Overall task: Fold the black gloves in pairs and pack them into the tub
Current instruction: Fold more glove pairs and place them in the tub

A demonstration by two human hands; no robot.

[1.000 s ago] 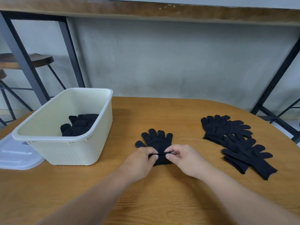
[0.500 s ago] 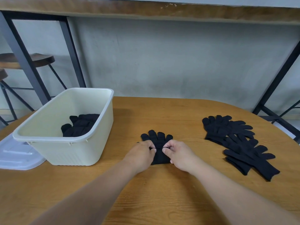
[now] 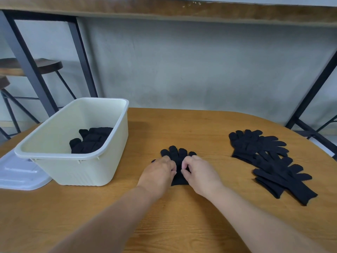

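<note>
A black glove pair (image 3: 177,156) lies on the wooden table (image 3: 182,128) in the middle, fingers pointing away from me. My left hand (image 3: 159,171) and my right hand (image 3: 199,172) sit on it side by side, fingers curled, pinching the cuff edge that is folded up over the palm. A cream plastic tub (image 3: 78,167) stands at the left, with folded black gloves (image 3: 91,140) lying inside it. A heap of several loose black gloves (image 3: 268,161) lies at the right.
A white tub lid (image 3: 20,173) lies flat beside the tub at the table's left edge. Behind the table is a grey wall, with black metal frame legs (image 3: 82,57) and wooden stools (image 3: 49,64) at the left.
Both hands have carried the cuff end of the glove pair away from me, over the palm toward the fingers, so less of the gloves shows.
</note>
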